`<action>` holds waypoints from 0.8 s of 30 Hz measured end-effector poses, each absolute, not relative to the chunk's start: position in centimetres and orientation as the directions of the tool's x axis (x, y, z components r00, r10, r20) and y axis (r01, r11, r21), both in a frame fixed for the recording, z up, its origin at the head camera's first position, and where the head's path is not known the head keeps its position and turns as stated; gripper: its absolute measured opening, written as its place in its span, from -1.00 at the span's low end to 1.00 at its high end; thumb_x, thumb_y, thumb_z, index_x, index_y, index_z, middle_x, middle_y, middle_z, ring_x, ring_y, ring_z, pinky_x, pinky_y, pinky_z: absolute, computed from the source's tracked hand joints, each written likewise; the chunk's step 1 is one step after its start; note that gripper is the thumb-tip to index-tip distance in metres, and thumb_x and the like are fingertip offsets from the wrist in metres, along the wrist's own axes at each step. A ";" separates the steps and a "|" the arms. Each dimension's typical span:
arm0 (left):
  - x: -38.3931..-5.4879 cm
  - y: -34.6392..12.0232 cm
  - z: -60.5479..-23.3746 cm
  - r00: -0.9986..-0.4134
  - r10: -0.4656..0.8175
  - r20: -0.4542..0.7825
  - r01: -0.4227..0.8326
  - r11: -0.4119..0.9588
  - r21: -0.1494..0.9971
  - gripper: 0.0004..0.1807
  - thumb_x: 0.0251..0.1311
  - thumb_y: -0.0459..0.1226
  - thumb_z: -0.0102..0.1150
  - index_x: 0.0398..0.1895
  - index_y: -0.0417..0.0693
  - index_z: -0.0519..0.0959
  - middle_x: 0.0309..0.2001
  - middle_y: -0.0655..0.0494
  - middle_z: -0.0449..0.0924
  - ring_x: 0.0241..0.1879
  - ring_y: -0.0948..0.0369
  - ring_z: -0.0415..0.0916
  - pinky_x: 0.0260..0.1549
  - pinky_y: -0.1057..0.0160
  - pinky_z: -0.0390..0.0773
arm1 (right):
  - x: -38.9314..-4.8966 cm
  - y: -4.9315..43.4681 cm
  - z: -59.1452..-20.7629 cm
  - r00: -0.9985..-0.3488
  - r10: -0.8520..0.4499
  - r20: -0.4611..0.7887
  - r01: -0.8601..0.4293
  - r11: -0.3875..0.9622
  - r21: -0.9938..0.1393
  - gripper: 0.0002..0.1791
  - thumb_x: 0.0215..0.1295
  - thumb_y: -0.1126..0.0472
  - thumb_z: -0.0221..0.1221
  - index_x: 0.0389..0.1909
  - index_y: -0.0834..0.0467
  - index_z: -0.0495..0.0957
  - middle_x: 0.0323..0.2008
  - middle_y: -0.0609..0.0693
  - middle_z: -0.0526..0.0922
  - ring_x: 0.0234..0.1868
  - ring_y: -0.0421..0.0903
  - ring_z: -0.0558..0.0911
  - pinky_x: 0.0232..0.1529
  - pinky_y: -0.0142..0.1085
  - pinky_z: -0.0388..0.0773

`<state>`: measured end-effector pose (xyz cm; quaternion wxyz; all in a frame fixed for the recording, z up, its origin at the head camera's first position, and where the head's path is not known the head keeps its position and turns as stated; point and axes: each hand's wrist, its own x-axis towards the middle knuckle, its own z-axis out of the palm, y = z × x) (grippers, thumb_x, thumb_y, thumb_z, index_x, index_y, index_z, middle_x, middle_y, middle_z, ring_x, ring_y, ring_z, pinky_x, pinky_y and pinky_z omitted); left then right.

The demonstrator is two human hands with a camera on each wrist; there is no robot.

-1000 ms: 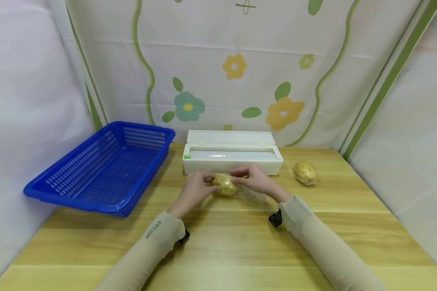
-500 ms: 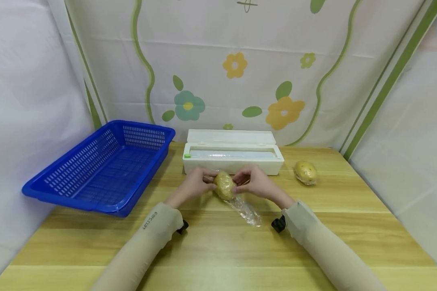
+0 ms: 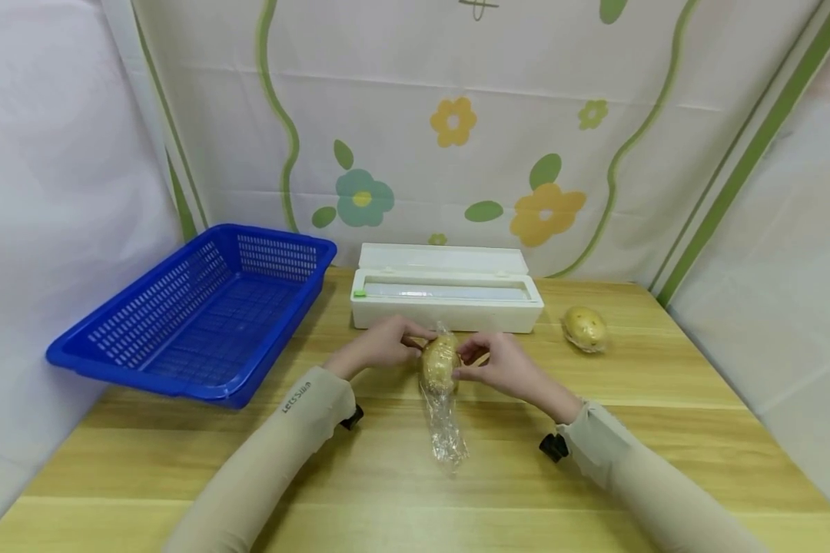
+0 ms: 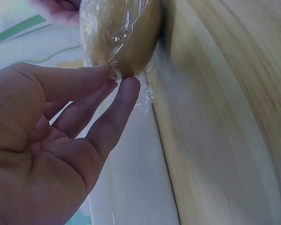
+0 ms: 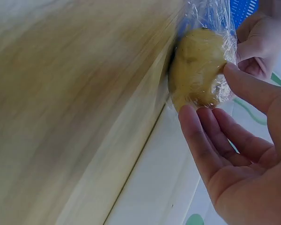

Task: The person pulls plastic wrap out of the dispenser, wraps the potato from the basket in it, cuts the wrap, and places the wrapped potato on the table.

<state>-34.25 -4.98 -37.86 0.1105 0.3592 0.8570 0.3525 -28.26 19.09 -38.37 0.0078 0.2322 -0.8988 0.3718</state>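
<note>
Between the two hands is a potato [image 3: 439,359] wrapped in clear plastic film, lying lengthwise toward the person. A twisted tail of the film [image 3: 446,439] trails from its near end across the table. My left hand [image 3: 387,341] pinches the potato's left side; in the left wrist view its thumb and a finger meet at the wrapped potato [image 4: 126,37]. From the right, my right hand [image 3: 501,365] holds it too. Seen from the right wrist, the thumb presses the wrapped potato [image 5: 196,65] while the curled fingertips touch its lower end.
Behind the hands stands a long white cling film box [image 3: 449,315], its lid raised, with a green slider at the left. A blue plastic basket [image 3: 277,342] stands at the left. Another film-wrapped potato [image 3: 585,329] lies at the right on the wooden table [image 3: 401,499].
The potato has turned between the hands, so the film tail has swung from pointing right to pointing toward the person. The right hand has shifted slightly right and nearer.
</note>
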 end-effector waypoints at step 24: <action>-29.1 -7.8 -36.3 -0.384 0.847 0.366 0.899 0.254 0.357 -0.78 0.14 -0.36 0.41 -0.11 -0.10 0.73 -0.12 0.13 0.66 -0.28 0.25 0.61 -0.38 0.42 0.58 | -26.2 20.8 -39.0 -0.226 -0.848 0.480 -0.947 0.307 0.096 -0.51 -0.09 0.34 0.52 -0.03 0.16 0.67 0.01 0.18 0.57 -0.03 0.03 0.60 -0.13 -0.22 0.61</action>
